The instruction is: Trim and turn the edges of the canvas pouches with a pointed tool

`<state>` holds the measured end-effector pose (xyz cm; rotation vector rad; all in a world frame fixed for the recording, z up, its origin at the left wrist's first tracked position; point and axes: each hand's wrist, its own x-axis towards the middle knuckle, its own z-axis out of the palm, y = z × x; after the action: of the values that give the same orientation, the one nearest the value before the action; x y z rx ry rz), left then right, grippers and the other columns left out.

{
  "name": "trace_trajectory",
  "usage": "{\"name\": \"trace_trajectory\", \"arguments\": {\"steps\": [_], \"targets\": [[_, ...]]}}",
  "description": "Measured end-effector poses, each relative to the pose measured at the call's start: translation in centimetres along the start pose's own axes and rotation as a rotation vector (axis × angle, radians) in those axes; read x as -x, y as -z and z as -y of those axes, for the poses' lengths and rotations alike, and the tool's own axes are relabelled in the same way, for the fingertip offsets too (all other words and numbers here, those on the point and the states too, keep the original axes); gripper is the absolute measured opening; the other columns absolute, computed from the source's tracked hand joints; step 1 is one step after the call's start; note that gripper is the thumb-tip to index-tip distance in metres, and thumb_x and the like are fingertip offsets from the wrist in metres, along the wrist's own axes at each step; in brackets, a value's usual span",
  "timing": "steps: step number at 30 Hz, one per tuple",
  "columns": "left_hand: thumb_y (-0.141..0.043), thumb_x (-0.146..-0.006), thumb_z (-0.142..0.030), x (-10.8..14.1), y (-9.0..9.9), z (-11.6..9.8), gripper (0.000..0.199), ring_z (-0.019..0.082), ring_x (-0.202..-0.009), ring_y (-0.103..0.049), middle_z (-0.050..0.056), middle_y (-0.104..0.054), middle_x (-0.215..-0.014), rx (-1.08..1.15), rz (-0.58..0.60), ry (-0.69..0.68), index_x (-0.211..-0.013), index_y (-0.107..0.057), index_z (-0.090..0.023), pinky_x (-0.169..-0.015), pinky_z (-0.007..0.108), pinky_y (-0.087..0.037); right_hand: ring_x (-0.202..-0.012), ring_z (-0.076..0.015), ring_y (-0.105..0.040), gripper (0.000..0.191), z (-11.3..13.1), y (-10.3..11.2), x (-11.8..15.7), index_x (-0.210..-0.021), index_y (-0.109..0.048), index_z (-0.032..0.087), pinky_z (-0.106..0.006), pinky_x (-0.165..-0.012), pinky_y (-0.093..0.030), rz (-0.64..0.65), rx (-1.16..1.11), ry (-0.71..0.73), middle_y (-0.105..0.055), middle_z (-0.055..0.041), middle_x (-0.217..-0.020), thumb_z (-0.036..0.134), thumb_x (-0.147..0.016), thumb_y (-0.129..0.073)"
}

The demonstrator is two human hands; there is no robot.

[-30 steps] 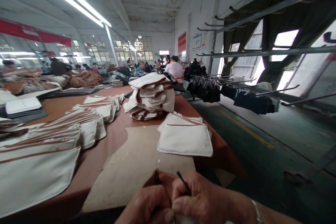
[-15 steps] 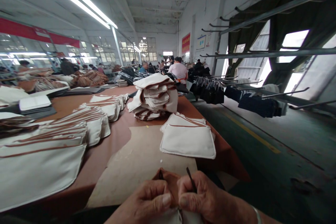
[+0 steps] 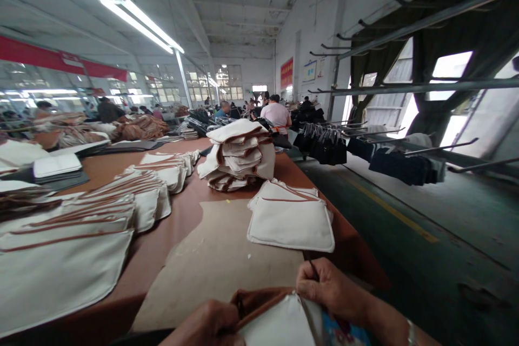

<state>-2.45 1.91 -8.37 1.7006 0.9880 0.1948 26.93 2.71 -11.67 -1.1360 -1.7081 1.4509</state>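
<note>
Low in the view, my left hand (image 3: 213, 320) is closed on the left edge of a white fabric pouch (image 3: 279, 325) with a brown top band. My right hand (image 3: 329, 285) pinches the far corner of the same pouch. A thin dark strip or tool (image 3: 310, 264) sticks up out of my right fist; its kind does not show. The brown band stretches between both hands. Just beyond lie finished-looking white pouches with brown trim (image 3: 291, 224), a few overlapping flat on the table. The pouch's lower part is cut off by the frame.
A brown-covered table (image 3: 178, 232) bears a sheet of tan board (image 3: 211, 259). A tall pile of white pieces (image 3: 239, 157) stands behind, and rows of them (image 3: 65, 265) fan out left. Metal racks (image 3: 377, 88) with dark pieces stand right. A seated person (image 3: 275, 114) is farther back.
My hands have drawn apart: the right moved right and slightly up, the left moved left and down. More of the pouch's white face and its brown band shows between them.
</note>
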Motion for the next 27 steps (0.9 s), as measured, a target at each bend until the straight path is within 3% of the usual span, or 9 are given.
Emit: {"name": "trace_trajectory", "arguments": {"steps": [4, 7, 9, 12, 14, 17, 19, 22, 27], "targets": [[-0.062, -0.082, -0.036, -1.7, -1.0, -3.6, 0.039, 0.010, -0.060, -0.031, -0.005, -0.034, -0.064, -0.095, 0.064, -0.152, -0.060, -0.035, -0.019, -0.052, 0.025, -0.020, -0.083, -0.0186, -0.057, 0.022, 2.8, 0.4, -0.4, -0.091, -0.066, 0.014, -0.029, -0.077, -0.043, -0.158, 0.434, 0.228, -0.064, -0.0053, -0.089, 0.034, -0.082, -0.068], [-0.057, -0.082, -0.026, -3.0, -2.1, -6.6, 0.026, 0.012, -0.065, -0.036, -0.004, -0.035, -0.066, -0.165, -0.029, -0.202, -0.061, -0.042, -0.018, -0.057, 0.025, -0.024, -0.107, -0.0243, -0.060, 0.060, 5.5, -1.7, -0.7, -0.126, -0.061, 0.018, -0.031, -0.094, -0.044, -0.014, 0.315, 0.353, -0.065, -0.0096, -0.118, 0.043, -0.075, -0.078], [-0.055, -0.084, -0.026, -3.3, -2.1, -7.0, 0.022, 0.012, -0.067, -0.038, -0.004, -0.037, -0.068, -0.101, -0.084, -0.197, -0.064, -0.049, -0.018, -0.059, 0.024, -0.028, -0.099, -0.0238, -0.064, 0.068, 6.1, -3.1, -1.0, -0.125, -0.063, 0.020, -0.028, -0.084, -0.047, 0.105, 0.291, 0.315, -0.069, -0.0063, -0.110, 0.040, -0.063, -0.085], [-0.061, -0.085, -0.041, -2.6, -0.3, -5.0, 0.035, 0.010, -0.061, -0.029, -0.006, -0.033, -0.064, -0.142, -0.025, -0.096, -0.064, -0.046, -0.018, -0.051, 0.024, -0.021, -0.070, -0.0166, -0.060, 0.040, 5.5, -3.8, -1.3, -0.099, -0.072, 0.017, -0.023, -0.060, -0.040, 0.157, 0.281, 0.154, -0.068, 0.0006, -0.078, 0.030, -0.062, -0.082], [-0.065, -0.080, -0.059, -1.6, 1.4, -2.6, 0.048, 0.009, -0.057, -0.026, -0.006, -0.032, -0.061, -0.189, 0.067, -0.004, -0.064, -0.045, -0.018, -0.048, 0.027, -0.015, -0.062, -0.0126, -0.054, 0.023, 4.9, -3.2, -1.2, -0.085, -0.074, 0.014, -0.022, -0.056, -0.035, 0.141, 0.159, 0.057, -0.063, 0.0016, -0.068, 0.030, -0.068, -0.078], [-0.075, -0.066, -0.067, 0.0, 3.4, 0.5, 0.054, 0.010, -0.059, -0.033, -0.005, -0.041, -0.063, -0.090, 0.081, 0.114, -0.071, -0.054, -0.018, -0.048, 0.026, -0.016, -0.056, -0.0093, -0.044, 0.027, 3.8, -1.8, -0.7, -0.078, -0.072, 0.012, -0.021, -0.052, -0.029, 0.019, -0.095, -0.010, -0.056, 0.0023, -0.061, 0.038, -0.072, -0.076], [-0.078, -0.063, -0.066, 0.9, 4.0, 1.6, 0.055, 0.011, -0.061, -0.035, -0.004, -0.044, -0.065, 0.065, 0.053, 0.098, -0.074, -0.055, -0.017, -0.051, 0.026, -0.019, -0.053, -0.0082, -0.038, 0.034, 2.6, -0.9, -0.6, -0.079, -0.070, 0.012, -0.022, -0.048, -0.025, -0.061, -0.181, -0.016, -0.051, 0.0039, -0.057, 0.045, -0.070, -0.077], [-0.080, -0.062, -0.063, 1.6, 3.9, 1.6, 0.055, 0.012, -0.065, -0.038, -0.002, -0.049, -0.070, 0.269, -0.016, -0.040, -0.076, -0.056, -0.016, -0.055, 0.025, -0.024, -0.056, -0.0103, -0.042, 0.035, -0.1, -0.1, -0.8, -0.081, -0.069, 0.013, -0.022, -0.051, -0.030, -0.076, -0.079, 0.015, -0.051, 0.0033, -0.059, 0.047, -0.073, -0.072], [-0.093, -0.049, -0.044, -0.1, 0.6, -0.5, 0.056, 0.009, -0.057, -0.039, -0.004, -0.053, -0.067, 0.427, -0.033, -0.056, -0.083, -0.057, -0.016, -0.049, 0.022, -0.022, -0.073, -0.0165, -0.055, 0.007, -0.9, -0.5, -1.2, -0.072, -0.067, 0.015, -0.028, -0.069, -0.040, -0.074, 0.273, 0.102, -0.062, -0.0017, -0.074, 0.017, -0.066, -0.064]]}}
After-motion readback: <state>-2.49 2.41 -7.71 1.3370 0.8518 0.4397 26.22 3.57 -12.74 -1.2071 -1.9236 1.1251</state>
